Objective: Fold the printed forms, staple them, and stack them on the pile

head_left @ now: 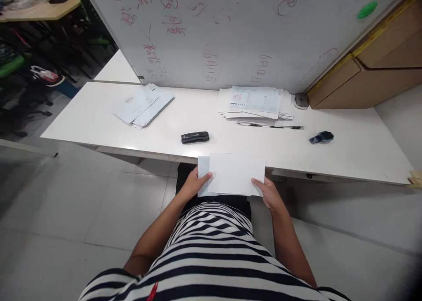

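Note:
Over my lap, at the desk's front edge, I hold paper sheets (235, 173) between both hands. A blank white sheet lies on top, and a pale blue printed one shows from under its left side. My left hand (195, 183) is closed on the left edge, thumb on top. On the right edge my right hand (268, 192) grips in the same way, its fingers hidden underneath. Just beyond the sheets a black stapler (195, 137) lies on the desk.
The white desk (154, 136) bears a fanned pile of bluish printed slips (145, 105) at left and a thicker paper stack (255, 103) at the back. A small dark blue object (321, 137) lies at right. Behind stand a whiteboard (237, 32) and cardboard boxes (365, 87).

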{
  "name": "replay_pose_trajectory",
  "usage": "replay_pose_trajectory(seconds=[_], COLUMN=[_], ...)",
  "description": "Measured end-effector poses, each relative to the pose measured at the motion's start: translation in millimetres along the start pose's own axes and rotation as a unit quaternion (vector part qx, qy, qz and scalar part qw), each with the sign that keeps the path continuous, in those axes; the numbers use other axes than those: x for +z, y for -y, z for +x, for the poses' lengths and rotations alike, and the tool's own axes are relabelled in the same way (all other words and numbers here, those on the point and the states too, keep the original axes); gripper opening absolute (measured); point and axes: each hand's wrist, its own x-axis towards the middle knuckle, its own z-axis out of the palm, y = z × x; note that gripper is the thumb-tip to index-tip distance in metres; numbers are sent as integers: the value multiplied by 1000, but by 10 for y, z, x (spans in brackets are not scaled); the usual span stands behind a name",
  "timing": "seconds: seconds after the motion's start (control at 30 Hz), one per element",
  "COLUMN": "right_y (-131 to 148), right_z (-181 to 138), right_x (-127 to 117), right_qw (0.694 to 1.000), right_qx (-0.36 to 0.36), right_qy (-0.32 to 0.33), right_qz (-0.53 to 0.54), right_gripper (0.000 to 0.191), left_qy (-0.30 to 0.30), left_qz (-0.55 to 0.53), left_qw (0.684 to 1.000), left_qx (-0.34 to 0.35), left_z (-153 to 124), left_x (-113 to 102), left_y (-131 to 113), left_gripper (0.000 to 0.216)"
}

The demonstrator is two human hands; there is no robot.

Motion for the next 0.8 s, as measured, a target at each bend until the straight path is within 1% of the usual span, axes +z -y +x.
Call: replay_pose_trajectory(seconds=[0.03, 0.1, 0.17, 0.23, 0.27, 0.3, 0.33, 0.37, 0.4, 0.43, 0.47, 0.5, 0.57, 0.6, 0.67, 0.73, 0.77, 0.8], right_y=[-15, -40, -26, 61, 135, 226, 324, 421, 505, 567, 599, 600, 519, 453, 318, 229, 208, 202], right_z=[-8, -17, -44, -130, -203, -296, -403, -517, -626, -720, -790, -828, -803, -747, -594, -458, -415, -389], right_x=[23, 38, 9, -37, -51, -51, -31, 10, 74, 160, 266, 389, 664, 806, 1070, 1270, 1335, 1373], right_qw=[1000, 999, 995, 976, 958, 934, 903, 865, 827, 802, 798, 802, 812, 811, 807, 801, 799, 800], right_qx=[-3, -19, -46, -86, -120, -163, -218, -279, -336, -378, -406, -422, -427, -417, -388, -358, -346, -335], right_qy=[-5, -27, -74, -159, -218, -282, -346, -401, -435, -439, -404, -348, -219, -170, -89, -30, -6, 18], right_qz=[5, -1, -53, -124, -143, -148, -134, -117, -120, -143, -189, -239, -333, -372, -436, -479, -491, -497], right_gripper=[48, 46, 43, 43, 43, 44, 45, 45, 43, 41, 38, 35, 33, 36, 43, 47, 49, 50], left_qy=[29, 51, 35, 9, -3, -13, -23, -30, -37, -43, -47, -47, -34, -18, 34, 76, 83, 78], left_qz=[-13, -45, -75, -95, -104, -115, -126, -137, -147, -157, -168, -180, -208, -222, -244, -253, -253, -251], left_qw=[999, 997, 995, 994, 994, 993, 992, 990, 988, 987, 985, 982, 977, 974, 969, 964, 964, 964], left_qx=[-14, -43, -58, -51, -41, -30, -19, -9, -1, 7, 13, 19, 27, 26, 18, 17, 23, 29], left_z=[0, 7, 22, 41, 52, 65, 80, 99, 121, 146, 170, 191, 209, 201, 154, 97, 77, 67], left_x=[4, 6, -2, -15, -20, -21, -18, -8, 10, 37, 72, 114, 216, 269, 365, 428, 443, 445], left_y=[18, 61, 103, 134, 143, 147, 146, 139, 125, 105, 79, 46, -33, -74, -144, -179, -179, -167], left_gripper=[48, 49, 53, 55, 55, 54, 54, 54, 54, 54, 53, 52, 52, 52, 56, 59, 58, 57])
